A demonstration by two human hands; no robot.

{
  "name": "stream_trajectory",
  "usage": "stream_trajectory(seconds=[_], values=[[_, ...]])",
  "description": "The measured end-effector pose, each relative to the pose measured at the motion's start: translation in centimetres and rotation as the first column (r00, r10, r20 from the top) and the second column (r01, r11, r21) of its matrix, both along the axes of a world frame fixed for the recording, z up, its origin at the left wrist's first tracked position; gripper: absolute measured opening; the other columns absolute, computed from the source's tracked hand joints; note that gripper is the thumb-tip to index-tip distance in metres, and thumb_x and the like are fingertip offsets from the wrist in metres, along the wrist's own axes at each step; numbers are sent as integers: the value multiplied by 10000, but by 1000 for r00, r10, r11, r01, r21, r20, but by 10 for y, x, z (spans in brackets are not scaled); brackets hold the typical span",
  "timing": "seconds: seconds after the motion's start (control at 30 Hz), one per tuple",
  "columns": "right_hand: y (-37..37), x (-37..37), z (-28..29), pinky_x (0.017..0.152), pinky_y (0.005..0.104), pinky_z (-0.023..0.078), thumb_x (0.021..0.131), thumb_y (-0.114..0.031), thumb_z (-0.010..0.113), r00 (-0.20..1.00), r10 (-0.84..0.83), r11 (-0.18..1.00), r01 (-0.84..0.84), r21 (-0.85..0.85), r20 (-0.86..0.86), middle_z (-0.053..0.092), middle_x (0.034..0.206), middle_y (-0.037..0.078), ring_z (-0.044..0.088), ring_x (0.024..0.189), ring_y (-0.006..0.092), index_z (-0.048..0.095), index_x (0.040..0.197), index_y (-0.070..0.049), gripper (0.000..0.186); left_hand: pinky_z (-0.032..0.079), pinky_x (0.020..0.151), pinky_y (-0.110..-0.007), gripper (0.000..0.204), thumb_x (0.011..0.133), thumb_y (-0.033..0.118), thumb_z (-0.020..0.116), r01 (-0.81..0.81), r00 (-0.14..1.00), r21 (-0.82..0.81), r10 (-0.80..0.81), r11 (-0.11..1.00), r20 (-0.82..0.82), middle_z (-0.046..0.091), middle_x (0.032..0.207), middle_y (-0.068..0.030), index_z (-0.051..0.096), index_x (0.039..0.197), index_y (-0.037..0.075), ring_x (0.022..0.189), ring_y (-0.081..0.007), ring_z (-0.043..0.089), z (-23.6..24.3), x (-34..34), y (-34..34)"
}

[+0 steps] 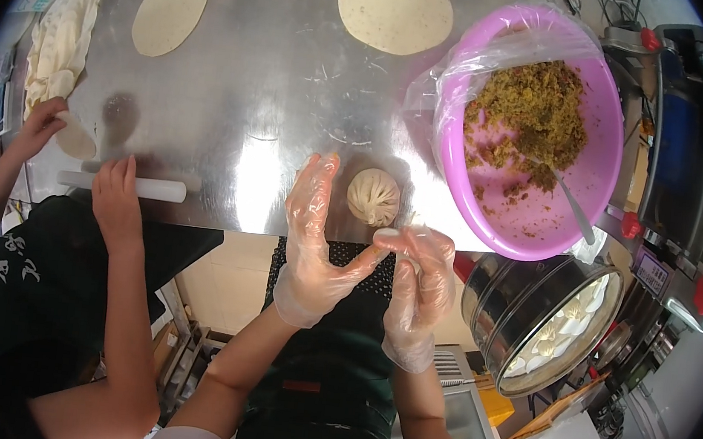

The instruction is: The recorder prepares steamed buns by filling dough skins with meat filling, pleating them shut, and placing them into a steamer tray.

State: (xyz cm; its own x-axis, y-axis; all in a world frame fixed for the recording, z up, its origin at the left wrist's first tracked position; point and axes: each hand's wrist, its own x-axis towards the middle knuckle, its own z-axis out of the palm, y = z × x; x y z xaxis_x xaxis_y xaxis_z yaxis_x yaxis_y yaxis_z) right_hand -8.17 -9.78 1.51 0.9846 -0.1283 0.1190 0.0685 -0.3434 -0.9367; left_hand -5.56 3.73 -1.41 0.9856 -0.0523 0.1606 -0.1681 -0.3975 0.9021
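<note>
A round pleated dough bun (373, 197) sits on the steel table near its front edge, between and just beyond my hands. My left hand (311, 241), in a clear plastic glove, is open beside the bun, fingers pointing up and thumb stretched toward the right hand. Close to that thumb, my right hand (420, 282) is gloved too, with its fingers curled in. A small pale spot shows at its fingertips; I cannot tell if it is a scrap of dough. Neither hand visibly touches the bun.
A pink basin (453, 149) of chopped filling (543, 111) with a spoon (577, 211) stands at right. Below it is a tilted steamer (487, 311) holding buns. Flat dough rounds (396, 10) lie farther back. At left, a co-worker's hand (118, 195) rests on a white rolling pin (157, 190).
</note>
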Motion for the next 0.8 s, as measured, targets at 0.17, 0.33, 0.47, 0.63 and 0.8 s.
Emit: stream_trajectory(seconds=[0.17,0.33,0.47,0.63,0.8], values=[[-5,-1,8,953,386,442,976,-58,491,993,39,997,-31,67,-110,688,936,135,562,989,237,574,1202,32,257,264,1155,-537,1050,721,194,860,66,997,31,-67,997,28,305,1544,-185,216,1536,45,1429,-430,273,14,10,4],[-6,-3,11,993,394,415,971,-88,497,967,43,942,44,332,-252,685,939,135,583,1023,247,570,1220,53,296,259,1166,-509,1048,745,187,838,139,964,-39,-145,989,-224,279,1547,-197,182,1548,33,1453,-408,223,28,13,10],[-8,-5,1,1045,394,393,1003,-109,482,946,30,647,227,728,-322,688,1016,135,601,1055,225,537,1270,55,318,270,1170,-479,1032,734,142,841,126,963,-7,-124,992,-238,275,1548,-193,209,1542,37,1450,-390,241,27,9,12],[-2,-2,-11,1053,442,384,904,34,463,997,-11,1000,11,2,-80,640,1234,184,540,1191,306,482,1349,35,446,396,1106,-410,750,746,13,801,8,982,-178,-42,984,-186,465,1428,-179,460,1413,29,1342,-335,446,3,0,12],[2,-7,-24,981,465,419,767,89,530,998,15,931,9,-365,62,602,1271,182,546,1157,351,550,1296,5,536,476,1022,-378,518,759,-35,774,-57,988,-187,28,981,-153,595,1279,-146,603,1245,18,1219,-299,566,-11,0,0]])
